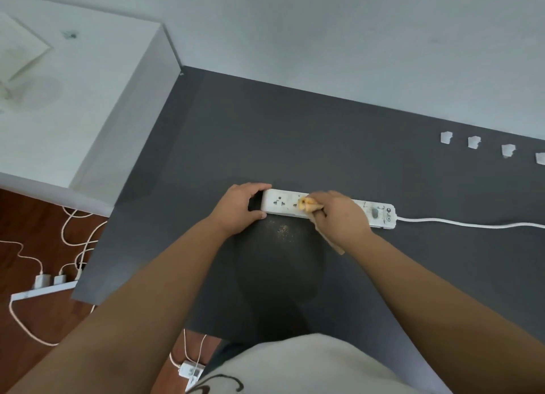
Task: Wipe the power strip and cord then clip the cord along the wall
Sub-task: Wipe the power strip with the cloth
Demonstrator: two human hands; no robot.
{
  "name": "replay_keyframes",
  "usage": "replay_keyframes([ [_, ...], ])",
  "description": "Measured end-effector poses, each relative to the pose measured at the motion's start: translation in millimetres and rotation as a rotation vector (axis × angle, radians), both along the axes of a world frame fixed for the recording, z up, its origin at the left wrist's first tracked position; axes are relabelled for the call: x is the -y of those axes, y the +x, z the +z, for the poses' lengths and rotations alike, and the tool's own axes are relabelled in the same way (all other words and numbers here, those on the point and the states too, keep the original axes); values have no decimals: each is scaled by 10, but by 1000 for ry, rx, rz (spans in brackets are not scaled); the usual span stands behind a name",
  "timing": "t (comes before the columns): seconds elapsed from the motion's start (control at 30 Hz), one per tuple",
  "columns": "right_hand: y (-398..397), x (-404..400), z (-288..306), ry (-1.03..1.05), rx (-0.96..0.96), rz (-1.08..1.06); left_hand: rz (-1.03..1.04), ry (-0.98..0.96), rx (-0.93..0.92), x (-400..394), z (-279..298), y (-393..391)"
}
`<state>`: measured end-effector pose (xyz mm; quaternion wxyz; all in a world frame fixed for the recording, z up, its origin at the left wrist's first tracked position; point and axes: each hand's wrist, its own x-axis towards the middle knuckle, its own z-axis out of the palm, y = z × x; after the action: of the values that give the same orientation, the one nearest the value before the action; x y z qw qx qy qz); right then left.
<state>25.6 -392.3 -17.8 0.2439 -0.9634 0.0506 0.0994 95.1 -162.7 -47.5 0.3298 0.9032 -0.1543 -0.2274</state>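
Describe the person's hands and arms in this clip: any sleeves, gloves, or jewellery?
Both arms are bare up to the bottom of the frame, with no sleeves in view. The left hand and right hand have no gloves, rings, watch or wristbands. A pale top with a dark swirl print shows at the bottom edge.

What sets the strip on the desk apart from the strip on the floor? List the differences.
The desk strip lies on the dark desk, held at its end by the left hand and wiped with a cloth by the right hand; the floor strip lies untouched on the wood floor. The desk strip's visible sockets are empty; the floor strip has chargers plugged in. Both are white, long, and corded.
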Motion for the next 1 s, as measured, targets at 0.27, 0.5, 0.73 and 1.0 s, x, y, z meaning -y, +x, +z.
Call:
replay_keyframes([
  [0.27,-132,-3,-6,33,-27,24,-7,14,-2,0,-10,9],
  [0.5,38,-146,60,54,-131,175,-1,6,-1,-4,-33,11],
  [0.73,34,-188,3,5,-40,93,-28,5,12,-7,-41,20],
  [1.0,-40,-127,-34,19,-6,-24,-22,-22,-24,-22,-44,24],
])
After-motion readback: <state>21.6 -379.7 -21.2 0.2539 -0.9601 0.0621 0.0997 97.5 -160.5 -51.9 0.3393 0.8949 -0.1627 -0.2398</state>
